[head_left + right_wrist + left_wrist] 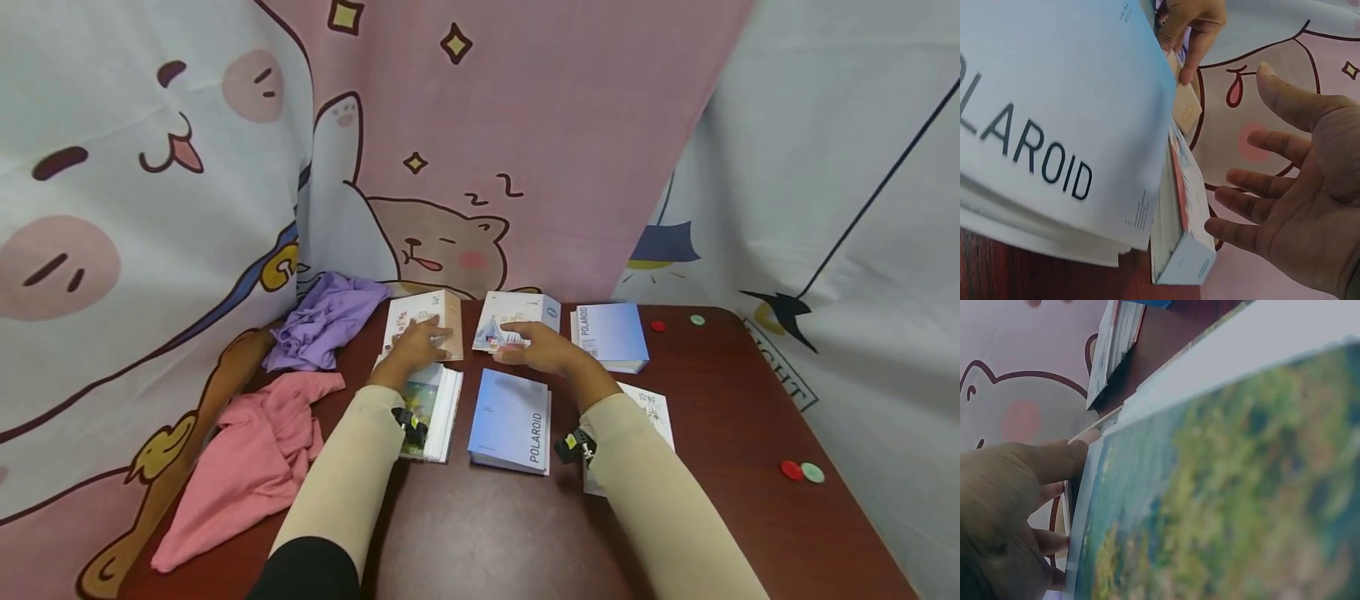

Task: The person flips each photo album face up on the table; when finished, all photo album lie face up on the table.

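Head view: right grip (546, 348) spread, left grip (414, 347), pinch unclear, touches the tan-spined book (453, 321), best steadied by its edges, eleven o'clock from the nearer POLAROID album (510, 421).

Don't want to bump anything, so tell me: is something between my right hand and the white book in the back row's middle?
Nothing visible. Your right hand is right at the white book, though touching or not is unclear. The front-row blue POLAROID book lies nearer you, outside that gap.
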A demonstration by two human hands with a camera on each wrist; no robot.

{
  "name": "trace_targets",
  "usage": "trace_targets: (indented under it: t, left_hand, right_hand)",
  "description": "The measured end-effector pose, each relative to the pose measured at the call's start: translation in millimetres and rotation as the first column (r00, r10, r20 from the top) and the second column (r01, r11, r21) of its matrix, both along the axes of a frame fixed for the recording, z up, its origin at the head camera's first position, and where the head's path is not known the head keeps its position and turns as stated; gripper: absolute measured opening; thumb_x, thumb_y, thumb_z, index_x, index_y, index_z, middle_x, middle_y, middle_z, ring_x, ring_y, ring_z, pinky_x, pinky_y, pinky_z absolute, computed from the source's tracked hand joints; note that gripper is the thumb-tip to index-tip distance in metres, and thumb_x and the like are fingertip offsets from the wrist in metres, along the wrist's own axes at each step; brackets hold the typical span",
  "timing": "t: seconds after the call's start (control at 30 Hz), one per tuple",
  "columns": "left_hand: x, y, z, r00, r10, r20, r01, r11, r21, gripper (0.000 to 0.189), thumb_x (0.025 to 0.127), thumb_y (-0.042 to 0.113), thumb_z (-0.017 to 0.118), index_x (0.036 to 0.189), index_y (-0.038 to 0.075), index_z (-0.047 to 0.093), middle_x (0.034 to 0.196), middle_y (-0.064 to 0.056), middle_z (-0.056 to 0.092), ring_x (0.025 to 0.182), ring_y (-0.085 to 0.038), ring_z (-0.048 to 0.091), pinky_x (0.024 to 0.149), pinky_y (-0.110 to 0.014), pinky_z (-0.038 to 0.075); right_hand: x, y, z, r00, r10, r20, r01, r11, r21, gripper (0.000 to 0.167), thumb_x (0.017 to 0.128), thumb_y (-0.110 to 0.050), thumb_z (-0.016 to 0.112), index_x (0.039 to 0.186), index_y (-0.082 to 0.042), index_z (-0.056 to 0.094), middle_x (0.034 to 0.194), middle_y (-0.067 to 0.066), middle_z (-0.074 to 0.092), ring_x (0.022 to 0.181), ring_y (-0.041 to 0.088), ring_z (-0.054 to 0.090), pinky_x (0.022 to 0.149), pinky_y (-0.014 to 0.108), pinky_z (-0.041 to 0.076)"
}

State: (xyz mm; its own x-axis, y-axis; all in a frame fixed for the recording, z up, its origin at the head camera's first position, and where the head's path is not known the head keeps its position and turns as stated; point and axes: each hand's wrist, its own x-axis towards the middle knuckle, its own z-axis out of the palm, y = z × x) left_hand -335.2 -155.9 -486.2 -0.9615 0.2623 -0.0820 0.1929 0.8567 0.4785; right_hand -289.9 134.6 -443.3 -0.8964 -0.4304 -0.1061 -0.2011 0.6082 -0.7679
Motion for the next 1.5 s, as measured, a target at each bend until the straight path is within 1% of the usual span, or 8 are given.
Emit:
trace_targets:
  t: [0.27,0.4,0.6,0.73,0.9,1.13,1.3,1.5]
  left_hand:
    - [-1.1,-1.2,0.1,0.999,-0.03,-0.013,0.029,0.999,-0.012,0.053,0.103,0.025,0.076,0.155,0.022,0.064,0.18,-0.007,0.033,0.167,-0.055,0.014,0.126,-0.085,0.017]
    - [-1.0,-2.3,-1.1,0.999,-0.021,-0.026,0.02,1.0,-0.005,0.052,0.101,0.022,0.076,0.152,0.022,0.066,0.179,-0.007,0.035,0.166,-0.056,0.016,0.124,-0.086,0.018]
    - [-0.4,-4.7,-1.4,0.997,-0.039,-0.063,0.041,0.999,0.024,0.047,0.103,0.02,0.075,0.149,0.02,0.068,0.178,-0.01,0.037,0.165,-0.058,0.019,0.122,-0.088,0.018]
    - [0.2,-6.8,-0.9,0.991,-0.062,-0.119,0.071,0.995,0.076,0.047,0.104,0.019,0.074,0.15,0.016,0.066,0.176,-0.014,0.038,0.163,-0.056,0.027,0.129,-0.077,0.024]
    - [0.3,-8.4,-4.3,0.981,-0.097,-0.167,0.125,0.977,0.17,0.048,0.106,0.018,0.073,0.152,0.012,0.065,0.175,-0.02,0.038,0.162,-0.045,0.037,0.134,-0.059,0.029]
    - [2.2,-8.6,-3.9,0.977,-0.113,-0.178,0.153,0.963,0.223,0.049,0.106,0.018,0.073,0.153,0.01,0.064,0.175,-0.019,0.038,0.164,-0.04,0.037,0.137,-0.058,0.023]
    - [0.9,-8.3,-3.7,0.972,-0.116,-0.204,0.167,0.952,0.255,0.048,0.105,0.017,0.073,0.152,0.008,0.064,0.174,-0.02,0.04,0.163,-0.04,0.037,0.136,-0.058,0.027]
    - [-1.4,-10.3,-5.6,0.967,-0.054,-0.249,0.152,0.908,0.391,0.047,0.103,0.013,0.076,0.149,0.007,0.066,0.171,-0.021,0.044,0.162,-0.043,0.038,0.133,-0.057,0.033]
  right_hand:
    - [-13.4,-21,-6.7,1.0,0.015,0.01,-0.015,1.0,0.018,0.078,0.1,-0.043,0.078,0.165,-0.012,0.049,0.169,0.025,0.048,0.159,0.047,0.043,0.13,0.063,0.036]
    - [-22.1,-32,-11.9,0.999,0.037,0.033,-0.036,0.999,-0.018,0.076,0.101,-0.041,0.076,0.165,-0.009,0.048,0.169,0.021,0.049,0.157,0.046,0.047,0.128,0.059,0.041]
    - [-27.4,-48,-18.0,0.998,0.044,0.051,-0.042,0.999,-0.031,0.073,0.104,-0.034,0.074,0.166,-0.007,0.046,0.17,0.021,0.047,0.157,0.046,0.047,0.127,0.058,0.043]
    - [-28.5,-57,-22.3,0.996,0.036,0.078,-0.033,0.999,-0.041,0.073,0.105,-0.032,0.075,0.166,-0.007,0.046,0.169,0.023,0.047,0.159,0.044,0.045,0.128,0.058,0.041]
    - [-29.0,-67,-28.4,0.995,0.024,0.099,-0.017,0.997,-0.077,0.071,0.104,-0.031,0.075,0.165,-0.007,0.047,0.168,0.023,0.049,0.159,0.042,0.045,0.128,0.057,0.042]
    - [-30.4,-73,-33.0,0.998,0.028,0.053,-0.023,0.996,-0.082,0.071,0.105,-0.027,0.075,0.165,-0.003,0.046,0.169,0.021,0.048,0.157,0.042,0.048,0.127,0.054,0.044]
    - [-31.4,-73,-34.4,0.999,0.011,0.047,-0.006,0.993,-0.12,0.07,0.106,-0.02,0.074,0.167,-0.004,0.043,0.174,0.019,0.042,0.156,0.041,0.048,0.125,0.051,0.047]
    - [-33.5,-75,-33.2,0.999,0.013,0.042,-0.003,0.971,-0.239,0.07,0.107,-0.009,0.07,0.17,-0.009,0.039,0.177,0.015,0.037,0.155,0.04,0.051,0.124,0.046,0.048]
